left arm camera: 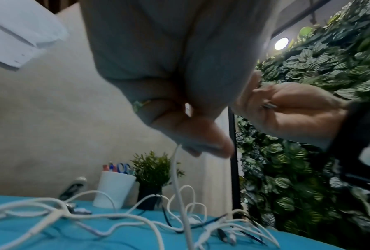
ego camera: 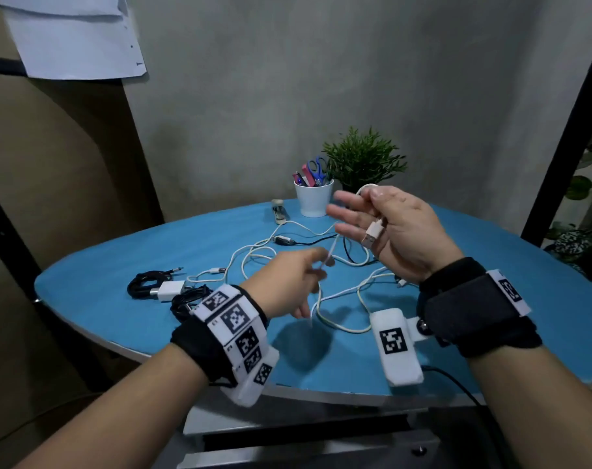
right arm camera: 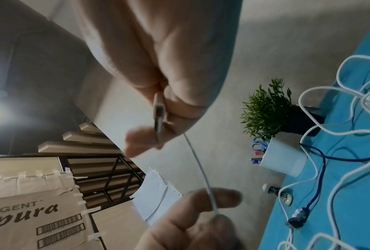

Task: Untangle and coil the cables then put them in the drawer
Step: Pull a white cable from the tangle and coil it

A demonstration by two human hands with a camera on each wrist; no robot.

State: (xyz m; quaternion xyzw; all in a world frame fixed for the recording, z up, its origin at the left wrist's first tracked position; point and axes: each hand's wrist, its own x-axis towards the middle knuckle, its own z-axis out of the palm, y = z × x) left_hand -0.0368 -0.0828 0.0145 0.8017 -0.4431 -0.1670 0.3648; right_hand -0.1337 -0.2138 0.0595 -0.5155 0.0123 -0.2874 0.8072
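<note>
We note a rounded table [ego camera: 125,265] with a blue top, on which a tangle of white cables [ego camera: 254,255] lies spread across the middle, with a black cable [ego camera: 308,241] threaded through it. Near the left edge we see a coiled black cable [ego camera: 145,282] just beside a white charger block [ego camera: 170,288], and a second black bundle [ego camera: 186,301] just in front of the block. At the far edge stand a white cup [ego camera: 313,198] holding scissors and pens, a small potted plant [ego camera: 364,159] right beside it, and a small bottle [ego camera: 278,211] lying to the cup's left.
</note>
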